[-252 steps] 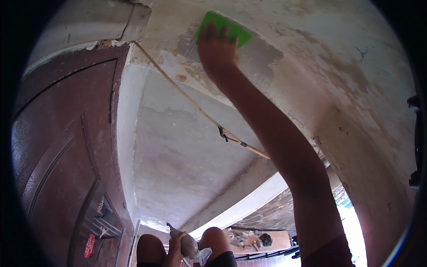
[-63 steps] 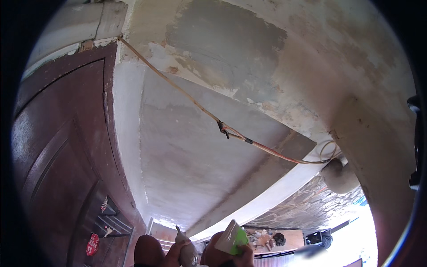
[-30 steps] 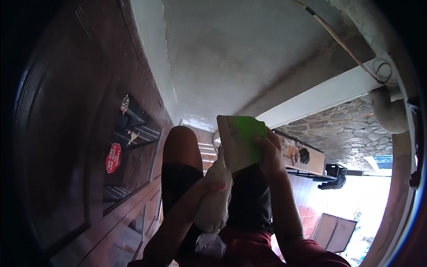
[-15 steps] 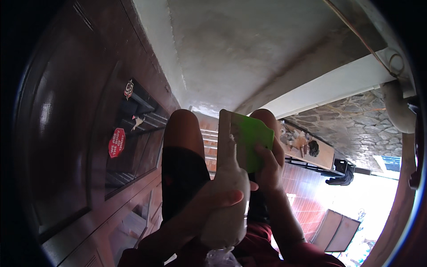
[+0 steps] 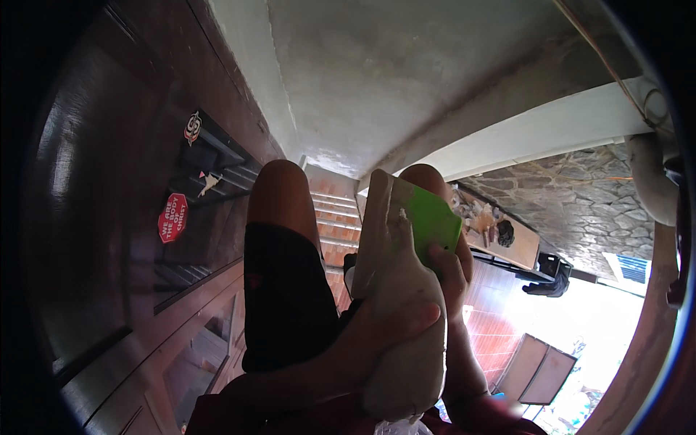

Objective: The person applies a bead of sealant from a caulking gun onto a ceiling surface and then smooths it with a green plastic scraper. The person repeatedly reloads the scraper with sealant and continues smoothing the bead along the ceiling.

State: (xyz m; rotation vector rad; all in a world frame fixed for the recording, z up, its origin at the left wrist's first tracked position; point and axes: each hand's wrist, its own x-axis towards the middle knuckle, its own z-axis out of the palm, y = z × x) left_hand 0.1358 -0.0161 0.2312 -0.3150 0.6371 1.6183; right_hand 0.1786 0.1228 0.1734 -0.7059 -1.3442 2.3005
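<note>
My left hand point(image 5: 395, 326) is wrapped round a plastic bag of grey-white paste point(image 5: 404, 373), with a narrow tip pointing up and a crumpled clear end at the bottom. My right hand point(image 5: 452, 279) grips a flat green spreader point(image 5: 435, 221) smeared with pale material along its left part. The bag's tip lies over the spreader's face, with a pale blob there. Both are held above my lap, between my bare knees point(image 5: 279, 188).
A dark wooden door point(image 5: 109, 217) with stickers is at left. Steps point(image 5: 333, 217) lie beyond my knees. At right are a cluttered wooden bench point(image 5: 518, 243), stone cladding point(image 5: 565, 188), a leaning panel point(image 5: 536, 370) and a bright opening. A cable point(image 5: 602, 51) runs overhead.
My right hand, earlier pressing the spreader on the upper surface, is down at my lap. My left hand has shifted the bag rightward onto the spreader. The view has tilted toward my knees.
</note>
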